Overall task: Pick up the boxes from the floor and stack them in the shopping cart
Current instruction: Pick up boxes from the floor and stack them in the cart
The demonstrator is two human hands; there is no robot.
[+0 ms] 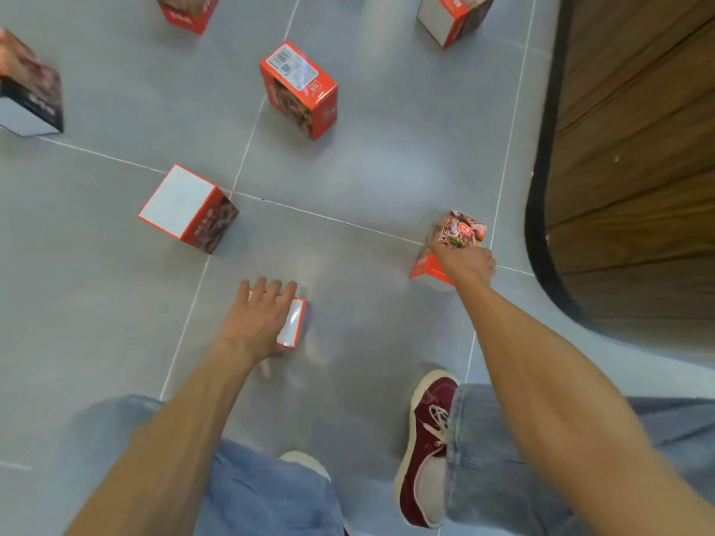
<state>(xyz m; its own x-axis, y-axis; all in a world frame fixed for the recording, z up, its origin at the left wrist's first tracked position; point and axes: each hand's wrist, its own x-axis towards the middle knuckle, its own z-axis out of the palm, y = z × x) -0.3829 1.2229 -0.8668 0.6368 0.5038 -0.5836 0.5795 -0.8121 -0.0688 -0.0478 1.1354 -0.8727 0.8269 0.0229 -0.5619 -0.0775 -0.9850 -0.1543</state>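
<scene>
Both hands are down at floor level, each on a separate box, presumably to lift two at once and cut trips to the cart. The left hand [260,323] lies palm-down over a small box [293,323] standing on the grey tiled floor [116,303]; fingers are spread across its top and far edge, and the thumb side is hidden, so whether a grip has closed is not clear, though the hand looks draped and open rather than clamped. The right hand [466,263] is wrapped around a second box [456,234], which sits tilted with its printed face up and a red corner low near the floor; fingers curl around it, so I read this as a closed grip with the box tipping off the tile. Five more boxes remain scattered upright or on their sides: a white-topped box [188,208] to the left, a red box with a label [298,90] at centre, and others at the top and left edges, well apart from each other. The shopping cart is not in view. A curved wooden fixture [638,148] with a black base edge borders the right side, close to the right-hand box, so that lift should probably come toward the body.
</scene>
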